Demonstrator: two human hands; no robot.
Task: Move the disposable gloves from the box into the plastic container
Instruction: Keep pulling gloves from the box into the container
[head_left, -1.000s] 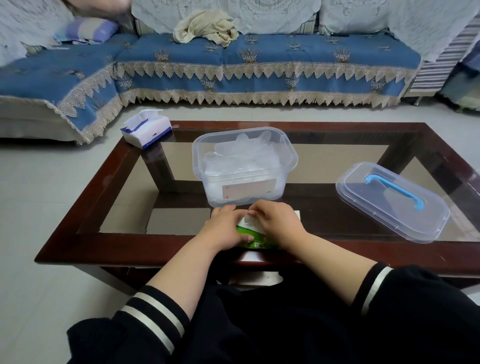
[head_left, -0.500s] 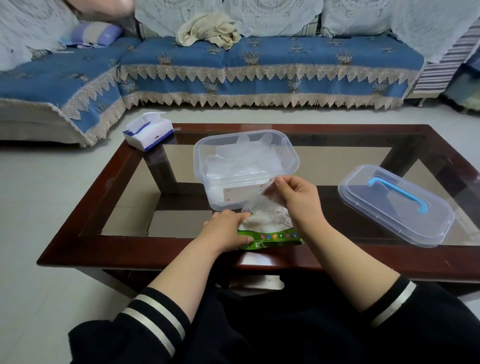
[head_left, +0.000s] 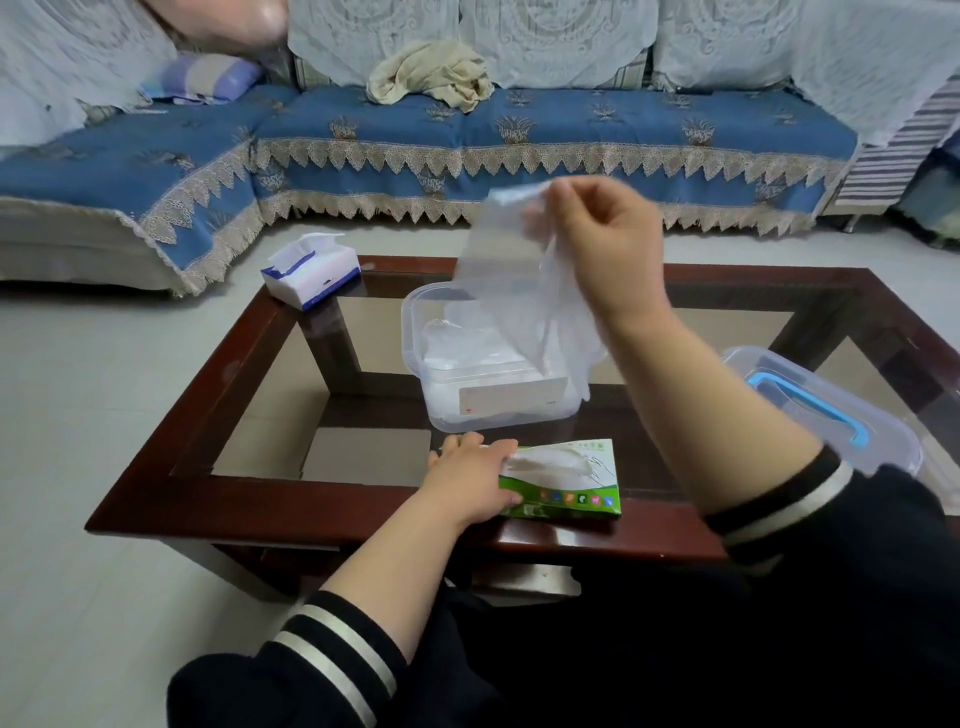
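Observation:
A flat green and white glove box (head_left: 563, 480) lies at the near edge of the table. My left hand (head_left: 475, 480) presses down on its left end. My right hand (head_left: 602, 244) is raised above the clear plastic container (head_left: 415, 322) and pinches a thin transparent disposable glove (head_left: 511, 291), which hangs down over the container's opening. Several clear gloves are piled inside the container.
The container's clear lid (head_left: 831, 410) with a blue handle lies at the right of the glass-topped wooden coffee table (head_left: 218, 379), partly behind my right forearm. A tissue pack (head_left: 311, 275) sits at the far left corner. A blue sofa (head_left: 519, 135) stands behind.
My right hand has pulled a glove out of the box and lifted it high above the container. My left hand has stayed on the box.

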